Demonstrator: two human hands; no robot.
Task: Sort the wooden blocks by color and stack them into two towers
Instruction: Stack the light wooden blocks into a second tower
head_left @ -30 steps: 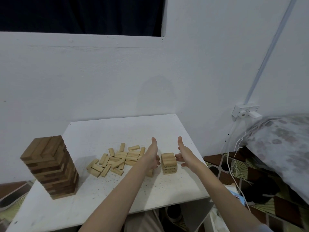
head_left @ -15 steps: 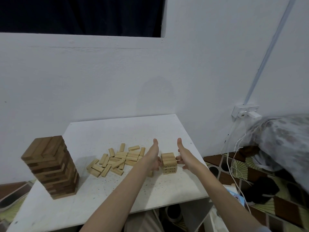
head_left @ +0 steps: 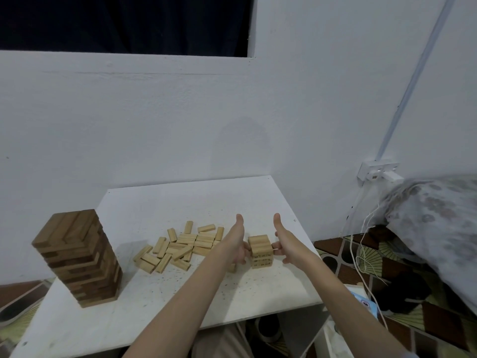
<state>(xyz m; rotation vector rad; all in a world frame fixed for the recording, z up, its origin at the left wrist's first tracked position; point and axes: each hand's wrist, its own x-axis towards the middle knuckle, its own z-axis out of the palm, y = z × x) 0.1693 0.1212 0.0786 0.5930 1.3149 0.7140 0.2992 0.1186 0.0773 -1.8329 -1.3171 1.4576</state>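
A tall dark-brown block tower (head_left: pixel 80 259) stands at the left of the white table (head_left: pixel 160 306). Several loose light-wood blocks (head_left: pixel 180 246) lie scattered at the table's middle. A short light-wood tower (head_left: pixel 260 251) stands at the right. My left hand (head_left: pixel 236 242) touches its left side with its fingertips, thumb pointing up. My right hand (head_left: pixel 285 241) touches its right side the same way. The tower sits squeezed between both sets of fingers.
The table's right edge lies close beside the short tower. Beyond it are a patterned floor mat (head_left: pixel 361 267), white cables (head_left: pixel 366 228) hanging from a wall socket (head_left: pixel 378 171), and a grey patterned pillow (head_left: pixel 436 220). A white wall rises behind the table.
Both hands have closed in from either side until their fingertips meet the short light tower. The blocks have not visibly moved.
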